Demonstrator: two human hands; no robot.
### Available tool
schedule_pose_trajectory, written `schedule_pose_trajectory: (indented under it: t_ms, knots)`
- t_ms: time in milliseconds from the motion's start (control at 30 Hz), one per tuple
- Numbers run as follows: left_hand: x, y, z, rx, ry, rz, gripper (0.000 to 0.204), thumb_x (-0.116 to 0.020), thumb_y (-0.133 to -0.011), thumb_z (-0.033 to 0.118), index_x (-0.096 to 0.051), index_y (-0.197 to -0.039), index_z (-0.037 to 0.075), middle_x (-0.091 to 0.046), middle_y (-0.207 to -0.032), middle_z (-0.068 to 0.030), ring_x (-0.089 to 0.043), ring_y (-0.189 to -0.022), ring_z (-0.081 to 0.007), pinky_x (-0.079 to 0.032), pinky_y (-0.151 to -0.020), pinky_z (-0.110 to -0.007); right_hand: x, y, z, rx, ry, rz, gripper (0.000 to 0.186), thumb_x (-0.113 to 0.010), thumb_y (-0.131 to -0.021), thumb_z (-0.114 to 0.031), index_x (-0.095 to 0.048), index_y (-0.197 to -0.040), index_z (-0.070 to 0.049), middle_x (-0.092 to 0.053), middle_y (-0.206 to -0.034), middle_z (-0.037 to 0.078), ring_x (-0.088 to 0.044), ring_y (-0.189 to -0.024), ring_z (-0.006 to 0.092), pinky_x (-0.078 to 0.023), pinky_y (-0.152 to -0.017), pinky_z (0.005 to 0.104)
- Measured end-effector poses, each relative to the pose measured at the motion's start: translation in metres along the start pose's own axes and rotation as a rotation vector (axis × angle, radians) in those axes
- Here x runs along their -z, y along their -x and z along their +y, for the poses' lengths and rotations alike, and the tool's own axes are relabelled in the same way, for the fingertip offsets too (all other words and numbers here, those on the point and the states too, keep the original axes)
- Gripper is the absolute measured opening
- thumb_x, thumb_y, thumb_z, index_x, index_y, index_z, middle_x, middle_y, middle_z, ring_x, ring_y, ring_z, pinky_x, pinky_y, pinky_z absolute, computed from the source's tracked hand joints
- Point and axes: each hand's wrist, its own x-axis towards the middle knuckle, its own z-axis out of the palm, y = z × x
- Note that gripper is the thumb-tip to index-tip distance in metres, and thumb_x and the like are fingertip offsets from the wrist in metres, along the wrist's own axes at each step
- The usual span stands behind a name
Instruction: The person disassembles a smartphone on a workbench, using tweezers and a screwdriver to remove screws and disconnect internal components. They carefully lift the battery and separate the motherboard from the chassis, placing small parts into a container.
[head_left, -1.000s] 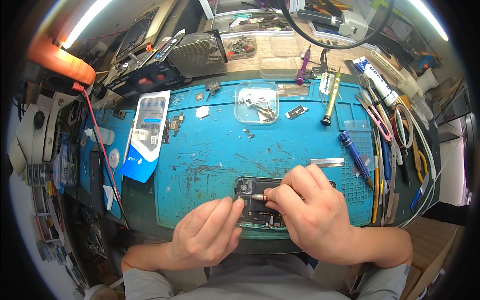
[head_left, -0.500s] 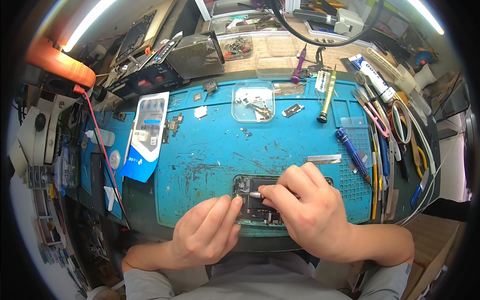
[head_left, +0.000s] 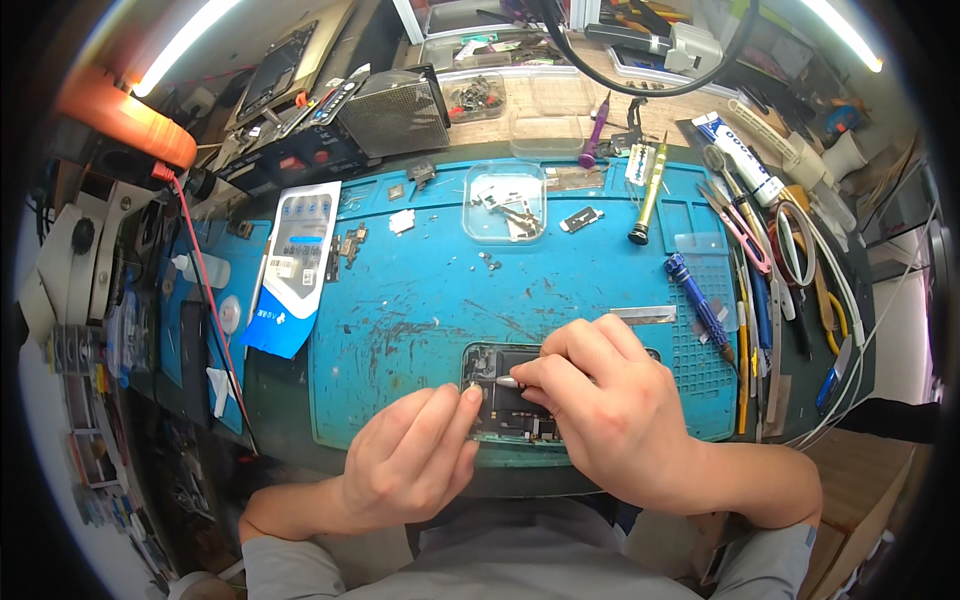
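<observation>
An opened smartphone [head_left: 515, 425], its inner boards and screws exposed, lies on the blue work mat [head_left: 430, 290] close in front of me. My right hand [head_left: 610, 395] covers the phone's right part and pinches a slim silver tool with a tapered tip [head_left: 507, 381]. That tip points left over the phone's inside; the rest of the tool is hidden by my fingers. At the phone's left edge my left hand [head_left: 415, 455] is closed, fingertips pressed together. A tiny pale bit shows at those fingertips, too small to name.
Beyond the phone are a clear plastic box [head_left: 505, 205] of small parts, a metal strip [head_left: 643, 315] and a blue screwdriver [head_left: 700, 300]. A blue-and-white package [head_left: 300, 265] lies left. Scissors [head_left: 740, 230] and other hand tools line the right side. A red cable [head_left: 205, 290] runs down the left.
My right hand and the silver tip have shifted slightly up over the phone. My left hand stays at its left edge, almost unmoved. The whole view has tilted a little.
</observation>
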Motion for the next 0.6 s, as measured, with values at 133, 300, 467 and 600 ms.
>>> schedule_pose_trajectory:
  t_ms: [133, 300, 467, 600]
  knots:
    - [-0.003, 0.002, 0.000, 0.010, 0.007, 0.030, 0.044, -0.077, -0.089, 0.010, -0.079, -0.128, -0.011, -0.072, -0.122, -0.0188, -0.073, -0.103, -0.0296, -0.064, -0.088, -0.039, 0.002, 0.000, 0.001, 0.015, -0.005, 0.000, 0.022, -0.087, -0.084, -0.002, -0.079, -0.104, -0.005, -0.068, -0.099, 0.007, -0.064, -0.086, 0.0281, -0.055, -0.070, 0.0393]
    - [-0.003, 0.005, -0.003, 0.047, 0.080, 0.062, 0.046, -0.080, -0.088, 0.010, -0.078, -0.129, -0.010, -0.072, -0.124, -0.0160, -0.072, -0.108, -0.0282, -0.063, -0.090, -0.038, 0.035, -0.016, -0.001, 0.016, 0.041, 0.024, 0.024, -0.087, -0.087, 0.001, -0.082, -0.109, -0.004, -0.071, -0.101, 0.008, -0.070, -0.088, 0.0288, -0.057, -0.073, 0.0380]
    - [-0.007, 0.006, -0.001, 0.098, 0.203, 0.125, 0.042, -0.080, -0.090, 0.005, -0.077, -0.129, -0.008, -0.073, -0.124, -0.0172, -0.073, -0.107, -0.0331, -0.061, -0.091, -0.042, 0.020, -0.053, 0.015, 0.188, 0.252, 0.126, 0.020, -0.086, -0.090, -0.003, -0.082, -0.109, -0.006, -0.072, -0.099, 0.006, -0.071, -0.087, 0.0267, -0.058, -0.074, 0.0385]
    - [-0.009, 0.010, -0.004, 0.141, 0.304, 0.174, 0.040, -0.082, -0.090, 0.002, -0.076, -0.128, -0.007, -0.074, -0.125, -0.0171, -0.073, -0.107, -0.0338, -0.061, -0.090, -0.043, 0.000, -0.064, 0.017, 0.208, 0.358, 0.106, 0.016, -0.086, -0.091, -0.007, -0.083, -0.107, -0.008, -0.072, -0.100, 0.004, -0.073, -0.090, 0.0256, -0.059, -0.077, 0.0385]
